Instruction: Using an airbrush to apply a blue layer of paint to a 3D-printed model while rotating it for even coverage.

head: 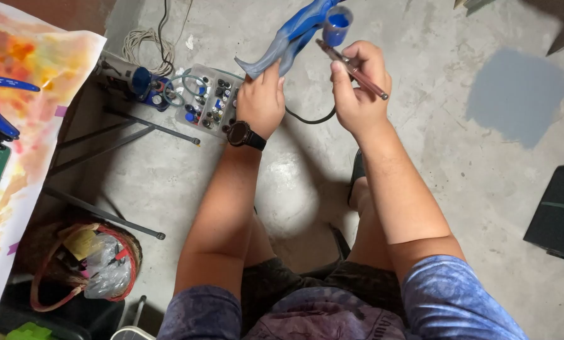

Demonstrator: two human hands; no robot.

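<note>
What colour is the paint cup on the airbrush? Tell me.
Blue: the paint cup on the airbrush looks blue in the head view.

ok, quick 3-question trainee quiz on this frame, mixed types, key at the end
1. True or false: the right hand holds an airbrush with a blue paint cup.
2. What does the left hand grip? A) a grey and blue figure B) a roll of tape C) a green mat
3. What lies on the floor just left of the left hand?

Key
1. True.
2. A, the grey and blue figure.
3. A clear organiser box of small bottles.
</note>
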